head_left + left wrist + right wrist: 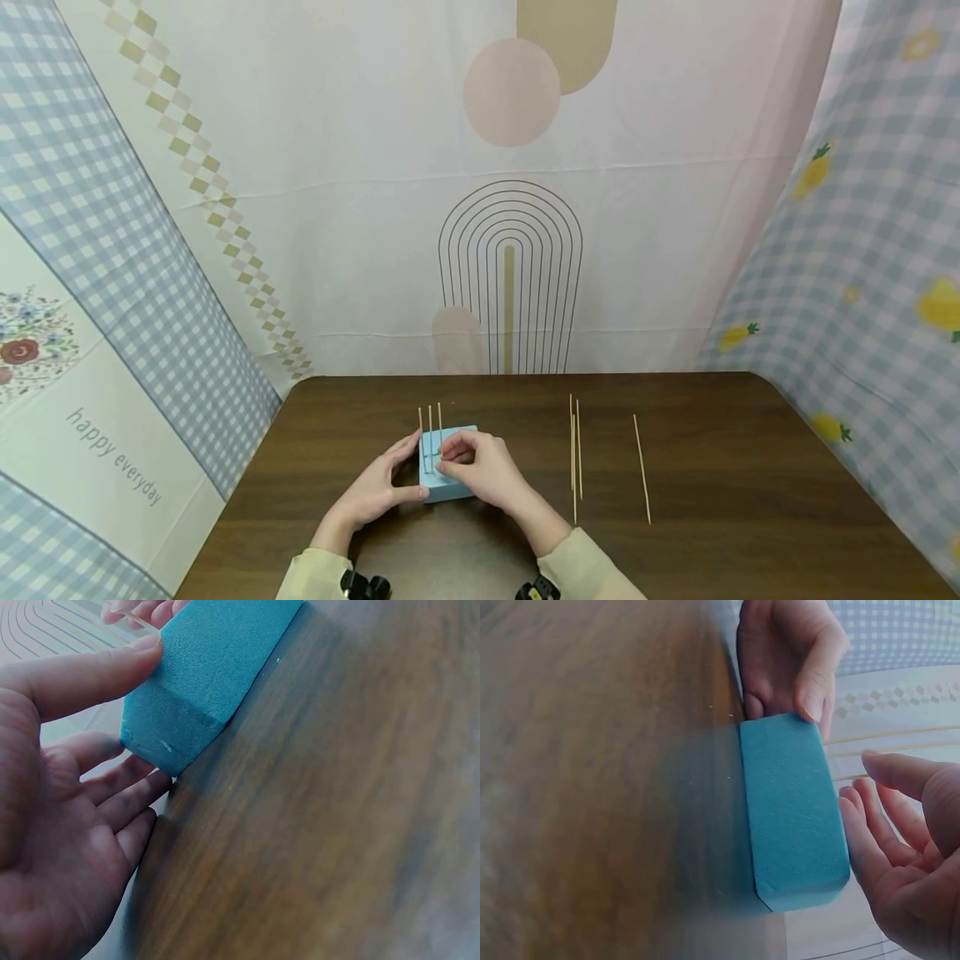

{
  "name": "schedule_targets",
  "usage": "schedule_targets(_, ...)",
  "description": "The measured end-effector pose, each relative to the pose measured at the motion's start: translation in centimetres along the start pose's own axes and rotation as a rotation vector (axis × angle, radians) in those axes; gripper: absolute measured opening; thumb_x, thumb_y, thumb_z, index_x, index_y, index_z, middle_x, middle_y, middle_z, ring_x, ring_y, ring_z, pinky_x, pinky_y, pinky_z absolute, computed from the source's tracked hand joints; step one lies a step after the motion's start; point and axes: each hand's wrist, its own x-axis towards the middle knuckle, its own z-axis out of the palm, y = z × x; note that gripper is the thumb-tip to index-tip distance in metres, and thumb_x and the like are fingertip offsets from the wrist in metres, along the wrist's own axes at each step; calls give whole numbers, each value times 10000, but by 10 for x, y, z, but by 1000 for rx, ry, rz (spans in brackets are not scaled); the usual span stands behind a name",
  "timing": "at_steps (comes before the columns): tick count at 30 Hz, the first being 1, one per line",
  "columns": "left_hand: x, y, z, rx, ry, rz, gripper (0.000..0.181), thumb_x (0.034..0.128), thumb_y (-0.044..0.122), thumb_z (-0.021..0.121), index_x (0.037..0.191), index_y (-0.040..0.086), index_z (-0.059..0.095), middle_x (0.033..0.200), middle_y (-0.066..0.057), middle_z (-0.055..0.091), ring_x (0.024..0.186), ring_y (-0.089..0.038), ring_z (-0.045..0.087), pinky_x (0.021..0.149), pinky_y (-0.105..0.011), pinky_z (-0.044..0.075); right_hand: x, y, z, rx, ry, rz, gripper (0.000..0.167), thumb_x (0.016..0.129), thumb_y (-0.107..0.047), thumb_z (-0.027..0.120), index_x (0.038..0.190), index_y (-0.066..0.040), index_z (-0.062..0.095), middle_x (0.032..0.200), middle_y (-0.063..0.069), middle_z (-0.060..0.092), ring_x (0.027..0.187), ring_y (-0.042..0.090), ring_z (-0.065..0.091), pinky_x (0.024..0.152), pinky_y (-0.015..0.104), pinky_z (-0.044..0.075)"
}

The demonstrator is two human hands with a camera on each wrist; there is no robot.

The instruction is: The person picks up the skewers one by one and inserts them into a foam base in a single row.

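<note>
A light-blue foam-like block (pixel 450 490) lies on the table left of centre, with three thin wooden sticks (pixel 431 433) standing upright in its left part. My left hand (pixel 372 487) holds the block's left end, thumb at the near corner and fingers at the far one. In the left wrist view the thumb rests by the block's (pixel 217 667) upper edge. Over the block, my right hand (pixel 486 472) pinches the rightmost upright stick (pixel 440 429) low down between thumb and fingers. In the right wrist view that stick (pixel 844 778) runs in behind the thumb.
Right of the hands, three loose sticks (pixel 581 467) lie close together on the brown table (pixel 720 475). Farther right lies a single stick (pixel 642 471). A patterned cloth (pixel 360 267) hangs behind the table, with checked cloths at both sides.
</note>
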Motion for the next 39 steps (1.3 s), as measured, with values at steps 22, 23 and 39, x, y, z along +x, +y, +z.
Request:
schedule_targets(22,-4,0,2,16,9,12,993,895,265,887,1690,81,322,1742,-140,287,1606,-401,196,1221,-660,227,-35,6,-80,1,-52,12,249,1004,-192,776,1224,-80,749,1170,108,759,1029,182,712,862,304,572)
schedule_targets(23,-3,1,2,20,7,15,991,896,267,887,1690,85,323,1742,-137,289,1606,-401,199,1220,-659,232,-39,9,-87,-12,-39,14,238,1007,-194,774,1219,-89,750,1174,116,759,1032,185,714,859,304,573)
schedule_targets(39,-2,1,1,24,12,20,988,900,279,884,1691,85,323,1742,-144,289,1603,-411,203,1213,-673,232,-89,75,-213,-3,33,230,459,949,11,772,1362,130,611,1323,326,644,1124,396,700,841,395,620)
